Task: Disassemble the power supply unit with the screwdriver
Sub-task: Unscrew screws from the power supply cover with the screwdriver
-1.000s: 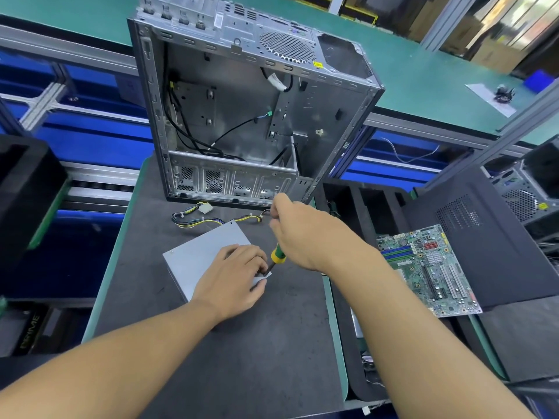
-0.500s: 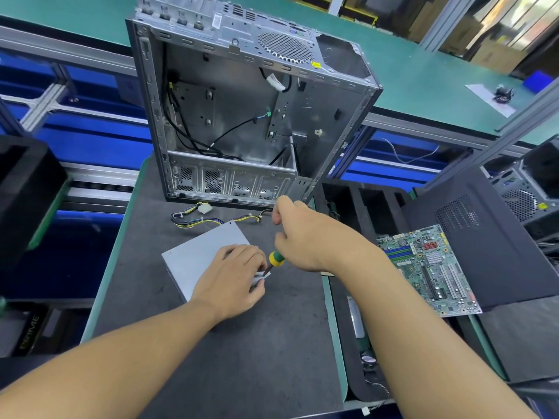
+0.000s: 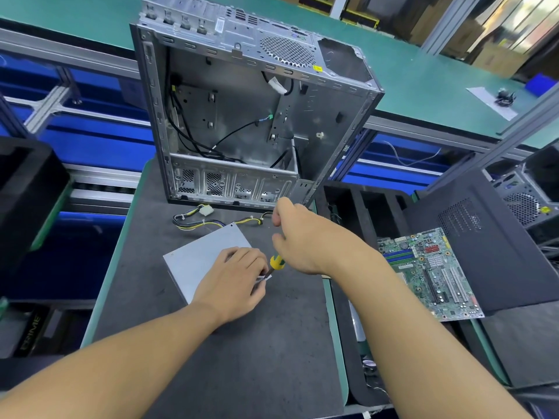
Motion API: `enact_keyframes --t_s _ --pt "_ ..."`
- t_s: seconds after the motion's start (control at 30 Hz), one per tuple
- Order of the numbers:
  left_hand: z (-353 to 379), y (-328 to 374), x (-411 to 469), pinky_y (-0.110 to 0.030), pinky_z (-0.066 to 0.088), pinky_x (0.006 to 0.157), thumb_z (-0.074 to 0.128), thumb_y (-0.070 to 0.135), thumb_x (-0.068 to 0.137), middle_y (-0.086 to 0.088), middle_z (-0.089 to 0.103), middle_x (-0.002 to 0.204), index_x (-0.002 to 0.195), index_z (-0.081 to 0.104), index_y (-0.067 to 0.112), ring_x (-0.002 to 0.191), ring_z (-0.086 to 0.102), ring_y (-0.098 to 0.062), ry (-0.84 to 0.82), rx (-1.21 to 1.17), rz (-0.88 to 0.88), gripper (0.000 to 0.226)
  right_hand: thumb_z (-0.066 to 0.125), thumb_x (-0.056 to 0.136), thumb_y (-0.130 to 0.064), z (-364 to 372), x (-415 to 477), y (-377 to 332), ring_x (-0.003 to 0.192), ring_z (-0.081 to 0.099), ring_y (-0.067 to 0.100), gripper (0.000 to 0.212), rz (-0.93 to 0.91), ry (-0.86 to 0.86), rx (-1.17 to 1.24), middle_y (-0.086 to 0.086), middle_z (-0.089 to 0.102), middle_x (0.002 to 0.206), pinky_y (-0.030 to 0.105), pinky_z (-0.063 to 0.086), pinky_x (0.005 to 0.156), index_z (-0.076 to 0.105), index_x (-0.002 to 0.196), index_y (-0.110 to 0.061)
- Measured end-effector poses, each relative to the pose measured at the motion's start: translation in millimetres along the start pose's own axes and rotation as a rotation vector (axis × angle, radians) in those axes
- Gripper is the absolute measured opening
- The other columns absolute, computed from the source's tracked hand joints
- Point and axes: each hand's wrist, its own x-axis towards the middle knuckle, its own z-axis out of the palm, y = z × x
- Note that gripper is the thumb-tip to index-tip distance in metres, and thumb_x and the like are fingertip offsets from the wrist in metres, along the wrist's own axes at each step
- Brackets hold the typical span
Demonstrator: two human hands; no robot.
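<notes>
1. Head view: I see the PSU [image 3: 196, 264] lying flat on the bench [image 3: 242, 358], grey lid up.
2. My left hand [image 3: 233, 279] lies on the PSU's near right corner. Its fingers are curled over that edge and grip it.
3. My right hand [image 3: 305, 237], just right of the PSU, is wrapped around the screwdriver [image 3: 276, 263]. Only the yellow-green end of the handle shows below the fist.
4. The shaft slants down to the PSU's right corner, beside the left fingertips. I cannot tell whether the tip sits in a screw.
5. Behind the PSU stands the open case [image 3: 242, 116], and yellow-black cables [image 3: 199, 220] lie between the two.
6. Well to the right of the PSU, a motherboard [image 3: 429, 273] lies against a black panel [image 3: 484, 237].
</notes>
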Motion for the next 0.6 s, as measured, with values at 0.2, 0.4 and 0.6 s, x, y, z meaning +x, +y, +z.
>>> enact_keyframes --t_s 0.2,0.4,0.6 --pt "3.2 -0.1 0.3 -0.029 0.035 0.092 0.063 0.033 0.082 0.013 0.054 0.096 0.085 0.049 0.026 0.097 0.051 -0.011 0.047 0.019 0.021 0.016 0.058 0.089 -0.032 -3.9 -2.9 0.1 0.1 0.037 0.023 0.029 0.009 -0.106 0.001 -0.001 0.032 0.109 0.037 0.035 0.074 0.037 0.108 -0.025" --pt "2.0 -0.9 0.3 -0.027 0.031 0.098 0.058 0.037 0.081 0.018 0.057 0.109 0.09 0.053 0.029 0.105 0.053 -0.007 -0.039 -0.015 -0.02 0.013 0.035 0.103 -0.037 2.8 -0.9 -0.3 0.086 0.053 0.033 0.021 0.064 0.06 -0.046 0.009 0.05 0.104 0.041 0.041 0.071 0.036 0.103 -0.016" --pt "0.5 0.8 0.6 -0.027 0.032 0.095 0.062 0.035 0.073 0.013 0.058 0.103 0.085 0.049 0.027 0.1 0.053 -0.009 0.003 -0.008 -0.014 0.019 0.058 0.09 -0.027 -5.8 -2.5 0.4 0.1 0.036 0.023 0.029 0.034 -0.123 0.028 -0.001 0.031 0.109 0.036 0.035 0.074 0.036 0.109 -0.025"
